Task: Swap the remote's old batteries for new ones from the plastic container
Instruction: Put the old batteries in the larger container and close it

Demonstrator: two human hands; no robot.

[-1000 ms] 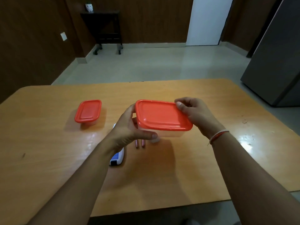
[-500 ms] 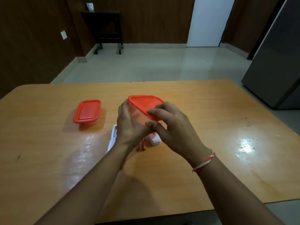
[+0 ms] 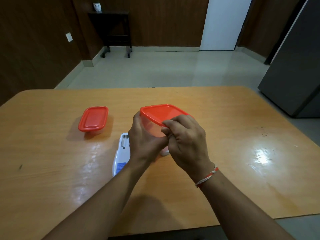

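I hold a clear plastic container with an orange lid [image 3: 161, 112] above the table, tilted toward me. My left hand [image 3: 143, 139] grips its clear body from the left. My right hand [image 3: 185, 141] pinches the near corner of the lid with its fingertips. The white remote [image 3: 122, 154] lies face down on the table just left of my left wrist, its battery bay uncovered at the far end. A small white piece [image 3: 164, 153], likely the battery cover, shows under my hands. The loose batteries are hidden behind my hands.
A second, smaller container with an orange lid [image 3: 93, 121] stands shut on the wooden table [image 3: 242, 153] to the left. Beyond the table are a tiled floor, a dark side table [image 3: 114, 28] and a grey cabinet [image 3: 294, 66] at right.
My right hand moved from the lid's far right edge to its near corner. The container turned and tilted toward me, and both hands drew closer together.
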